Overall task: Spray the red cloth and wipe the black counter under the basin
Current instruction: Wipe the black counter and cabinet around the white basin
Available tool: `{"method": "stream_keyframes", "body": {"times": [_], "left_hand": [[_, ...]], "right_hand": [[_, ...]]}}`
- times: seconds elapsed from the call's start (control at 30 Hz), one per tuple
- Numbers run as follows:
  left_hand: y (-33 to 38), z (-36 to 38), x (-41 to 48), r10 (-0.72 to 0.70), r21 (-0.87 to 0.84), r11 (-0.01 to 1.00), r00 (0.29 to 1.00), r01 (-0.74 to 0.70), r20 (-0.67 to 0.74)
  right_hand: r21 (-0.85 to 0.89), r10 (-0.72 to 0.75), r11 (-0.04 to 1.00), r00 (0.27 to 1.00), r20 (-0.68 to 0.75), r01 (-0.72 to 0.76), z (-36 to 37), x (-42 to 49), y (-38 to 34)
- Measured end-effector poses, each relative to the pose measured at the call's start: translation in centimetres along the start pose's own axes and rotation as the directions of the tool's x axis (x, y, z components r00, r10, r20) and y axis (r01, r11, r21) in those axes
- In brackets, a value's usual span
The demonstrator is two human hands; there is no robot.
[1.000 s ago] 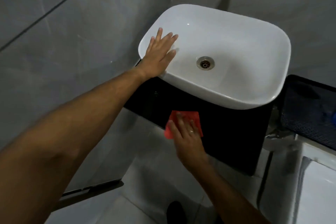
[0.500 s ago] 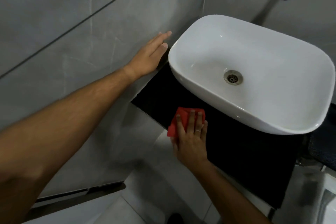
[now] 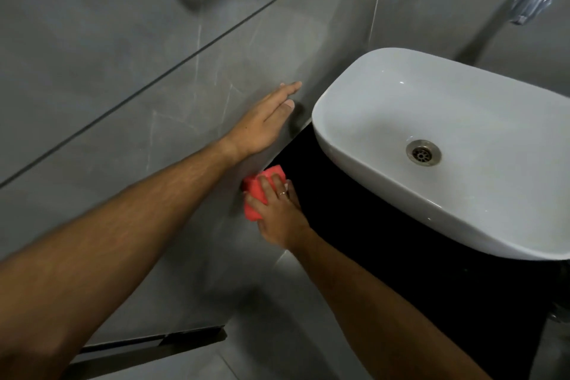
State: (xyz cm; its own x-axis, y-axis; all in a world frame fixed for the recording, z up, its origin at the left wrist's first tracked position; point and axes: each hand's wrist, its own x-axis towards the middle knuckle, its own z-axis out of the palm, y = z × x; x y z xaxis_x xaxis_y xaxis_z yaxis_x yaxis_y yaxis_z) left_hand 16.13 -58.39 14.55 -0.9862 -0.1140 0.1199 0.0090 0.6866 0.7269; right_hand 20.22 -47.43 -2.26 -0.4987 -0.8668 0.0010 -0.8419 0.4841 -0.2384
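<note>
Pressing flat, the right hand (image 3: 279, 213) holds the soft, folded red cloth (image 3: 257, 194) against the left end of the glossy black counter (image 3: 354, 219), fingers spread over the fabric instead of curled round it; the grip is an open-palm press, not a pinch. The cloth lies at the counter's corner, just beside the grey tiled wall (image 3: 123, 55), with part of it overhanging the edge.

Handling judgement: the cloth appears light and limp, with no stiffness of its own, so it follows whatever pushes it. Hold it through downward palm pressure over its middle; a hold at one corner would probably let it bunch or fold. If sprayed, it is likely damp and may slide easily on the smooth counter.

The left hand (image 3: 262, 123) is open and empty, fingers straight, laid flat on the wall as a brace.

The oval white ceramic basin (image 3: 462, 120) sits on the counter, overhanging its front, with a round metal drain (image 3: 423, 152) in its floor.

Count: one cloth, one counter, one basin, one drain, two hands. No spray bottle is in view.
</note>
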Motion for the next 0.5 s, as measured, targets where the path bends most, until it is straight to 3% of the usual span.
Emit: {"method": "stream_keyframes", "body": {"times": [0.13, 0.33, 0.5], "left_hand": [[1.3, 0.9, 0.2, 0.013, 0.034, 0.999, 1.000, -0.013, 0.009], [2.0, 3.0, -0.2, 0.004, 0.034, 0.999, 0.999, -0.006, 0.041], [3.1, 3.5, -1.1, 0.009, 0.045, 0.999, 0.999, -0.011, 0.040]], "right_hand": [[-0.219, -0.104, 0.968, 0.991, 0.090, 0.121, -0.1, 0.2, -0.2], [-0.486, -0.063, 0.869, 0.995, 0.073, 0.091, -0.5, 0.4, -2.1], [-0.652, -0.104, 0.736, 0.981, 0.161, 0.185, 0.2, -7.0, -1.0]]}}
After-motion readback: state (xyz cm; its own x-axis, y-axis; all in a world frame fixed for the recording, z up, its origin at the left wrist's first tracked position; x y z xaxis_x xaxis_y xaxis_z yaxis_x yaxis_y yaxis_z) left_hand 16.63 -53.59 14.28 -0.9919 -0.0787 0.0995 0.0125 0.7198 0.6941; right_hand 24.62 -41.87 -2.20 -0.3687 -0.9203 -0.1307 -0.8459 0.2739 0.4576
